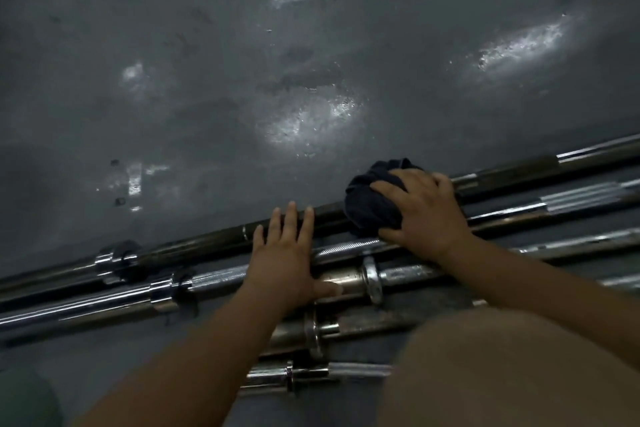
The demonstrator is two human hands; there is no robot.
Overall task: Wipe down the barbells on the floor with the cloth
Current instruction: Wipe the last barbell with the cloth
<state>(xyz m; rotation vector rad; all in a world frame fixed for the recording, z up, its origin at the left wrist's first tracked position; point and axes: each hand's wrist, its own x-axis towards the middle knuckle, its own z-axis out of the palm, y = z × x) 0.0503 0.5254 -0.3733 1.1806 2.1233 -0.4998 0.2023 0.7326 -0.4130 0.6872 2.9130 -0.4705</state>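
The right hand [426, 218], right of centre, is curled round the bunched dark cloth [367, 208], which is pressed onto the farthest barbell [207, 241]. The left hand [282, 256] is laid flat and open, nothing held. A pinch is risked if the barbells [221, 279] roll under pressure (round steel). Their long axes run from lower left to upper right.

- This looks like a gym or weight room.
- Several long steel barbells [201, 244] lie side by side on the floor, close together and nearly parallel.
- The bars have chrome collars [371, 279] and thicker end sleeves [349, 277], and one shows a ridged grip section [221, 277].
- The floor [242, 45] is dark grey, smooth and scuffed, with pale patches of reflected light spread across it.
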